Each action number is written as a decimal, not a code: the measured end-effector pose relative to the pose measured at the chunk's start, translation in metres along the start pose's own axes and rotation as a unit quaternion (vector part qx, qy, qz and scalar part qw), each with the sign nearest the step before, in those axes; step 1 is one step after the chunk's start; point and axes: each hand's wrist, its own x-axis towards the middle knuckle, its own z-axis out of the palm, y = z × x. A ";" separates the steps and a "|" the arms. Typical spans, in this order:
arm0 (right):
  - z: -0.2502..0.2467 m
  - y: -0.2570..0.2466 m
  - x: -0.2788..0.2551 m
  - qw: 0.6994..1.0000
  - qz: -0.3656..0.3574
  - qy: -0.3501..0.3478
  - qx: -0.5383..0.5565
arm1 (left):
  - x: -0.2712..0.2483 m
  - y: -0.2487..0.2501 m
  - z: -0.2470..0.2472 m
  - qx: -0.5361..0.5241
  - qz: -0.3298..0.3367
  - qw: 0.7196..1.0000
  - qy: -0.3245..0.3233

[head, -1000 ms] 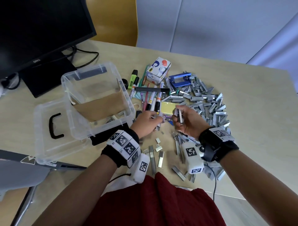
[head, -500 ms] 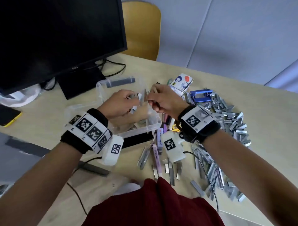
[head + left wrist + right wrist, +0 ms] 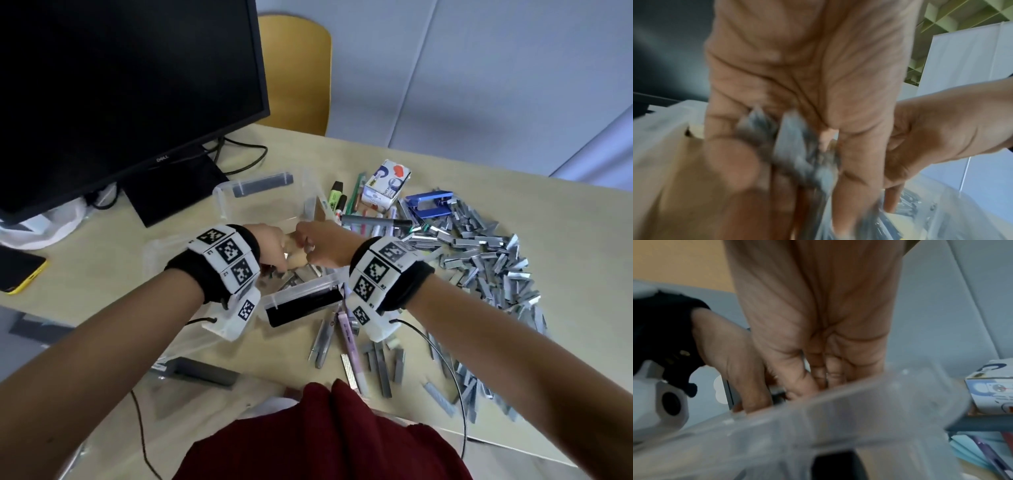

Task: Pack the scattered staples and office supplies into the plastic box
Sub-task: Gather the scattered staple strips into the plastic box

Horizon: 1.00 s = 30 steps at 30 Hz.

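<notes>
The clear plastic box [image 3: 308,286] stands open in front of me, and both hands reach down into it. My left hand [image 3: 279,258] grips a bunch of grey staple strips [image 3: 789,142] between thumb and fingers; the left wrist view is blurred. My right hand [image 3: 310,253] is just beside it, fingers bunched and pointing down behind the box wall [image 3: 838,410], with a thin silvery strip showing between them. Loose staple strips [image 3: 298,274] lie on the box floor below both hands. A large pile of staples [image 3: 479,260] covers the table to the right.
Pens and markers [image 3: 373,222], a blue punch [image 3: 428,205] and a small printed carton [image 3: 387,185] lie beyond the box. A pink highlighter [image 3: 351,342] and stray strips lie near the table's front edge. A monitor [image 3: 120,85] stands at left, a phone [image 3: 20,270] at far left.
Both hands lifted staple strips from the table, carried them left over the box, and have now dropped down inside it. My head has turned left and closer.
</notes>
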 end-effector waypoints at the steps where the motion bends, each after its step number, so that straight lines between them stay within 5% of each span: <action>1: 0.000 0.000 0.000 1.000 0.001 0.003 0.003 | 0.000 0.001 0.000 -0.003 0.005 1.000 -0.010; 10: 0.002 0.016 -0.012 0.988 -0.009 0.109 0.112 | 0.001 0.005 -0.006 -0.065 0.011 0.998 0.020; 13: -0.003 0.030 -0.024 0.959 -0.021 0.198 0.199 | -0.003 0.016 -0.010 -0.085 0.043 0.993 0.071; 18: -0.010 0.084 -0.057 0.903 0.060 0.307 0.296 | -0.012 0.057 -0.015 -0.163 0.166 0.958 0.167; 24: -0.001 0.153 -0.104 0.913 0.166 0.298 0.224 | 0.003 0.124 0.013 -0.199 0.248 0.941 0.112; 30: 0.028 0.204 -0.131 0.932 0.248 0.226 0.134 | 0.032 0.175 0.060 -0.175 0.236 0.955 0.031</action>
